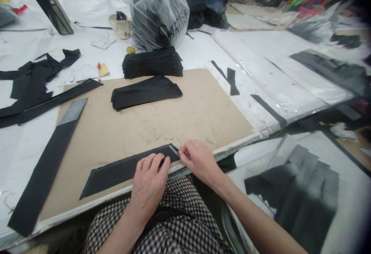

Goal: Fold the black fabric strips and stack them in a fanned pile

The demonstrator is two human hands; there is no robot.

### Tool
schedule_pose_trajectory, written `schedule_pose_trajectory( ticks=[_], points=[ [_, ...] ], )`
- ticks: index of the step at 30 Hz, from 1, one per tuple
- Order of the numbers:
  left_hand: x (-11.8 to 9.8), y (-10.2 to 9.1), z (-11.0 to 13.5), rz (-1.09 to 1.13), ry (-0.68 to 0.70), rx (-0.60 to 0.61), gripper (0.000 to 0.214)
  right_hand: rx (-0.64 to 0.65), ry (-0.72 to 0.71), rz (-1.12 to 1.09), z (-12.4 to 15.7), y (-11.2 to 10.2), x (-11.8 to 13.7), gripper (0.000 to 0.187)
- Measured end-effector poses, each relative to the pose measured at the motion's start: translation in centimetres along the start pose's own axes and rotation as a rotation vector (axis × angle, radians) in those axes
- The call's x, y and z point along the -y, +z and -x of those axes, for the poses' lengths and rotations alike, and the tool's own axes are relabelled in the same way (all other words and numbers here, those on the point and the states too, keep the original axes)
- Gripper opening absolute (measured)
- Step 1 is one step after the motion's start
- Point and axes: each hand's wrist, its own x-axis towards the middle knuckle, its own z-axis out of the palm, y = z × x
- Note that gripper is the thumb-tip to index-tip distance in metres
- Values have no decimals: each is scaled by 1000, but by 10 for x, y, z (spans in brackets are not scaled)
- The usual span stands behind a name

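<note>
A black fabric strip (121,171) with slanted ends lies along the near edge of a tan board (197,107). My left hand (151,174) rests on the strip near its right end, fingers bent, slightly apart and pressing down on the cloth. At the strip's right tip, where a grey band shows, the thumb and fingers of my right hand (199,159) pinch the pointed corner. The fingertips of the right hand are partly hidden. Farther up the board sit a smaller stack of black fabric pieces (146,92) and a thicker stack of black fabric pieces (152,63).
A long black strip with a grey end (46,169) crosses the board's left edge. Loose black scraps (34,76) lie to the left. Behind are a phone (52,10), a small bowl (121,28) and a filled plastic bag (158,14). Fanned dark pieces (301,192) lie lower right.
</note>
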Motion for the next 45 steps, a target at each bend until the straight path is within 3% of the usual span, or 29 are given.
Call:
schedule_pose_trajectory(
  ticks=[6, 13, 20, 24, 26, 28, 33, 36, 40, 45],
  points=[
    [1, 1, 2, 7, 12, 3, 36, -56, -37, -50, 5, 1, -3, 10],
    [-6, -12, -2, 78, -19, -31, 30, 53, 15, -159, 3, -8, 0, 20],
    [-1, -24, -3, 59, -111, 3, 24, 66, 64, -57, -7, 15, -18, 36],
    [4, -39, 12, 76, -166, -41, 25, -182, -54, -4, 3, 21, -13, 33],
    [8, -50, 24, 107, -217, -64, 24, -283, -169, -8, 11, 21, -2, 27],
    [16, -61, 41, 139, -291, -95, 23, -280, -304, -64, 17, 22, 16, 22],
    [63, -88, 90, 158, -559, -221, 18, -101, -533, -219, 15, 27, 76, 25],
    [97, -99, 107, 152, -680, -215, 15, 17, -621, -251, 4, 35, 117, 25],
    [126, -105, 102, 217, -704, -134, 14, 75, -683, -205, -13, 52, 159, 23],
    [142, -104, 78, 202, -614, -24, 8, 81, -630, -148, -23, 69, 180, 19]
  ],
)
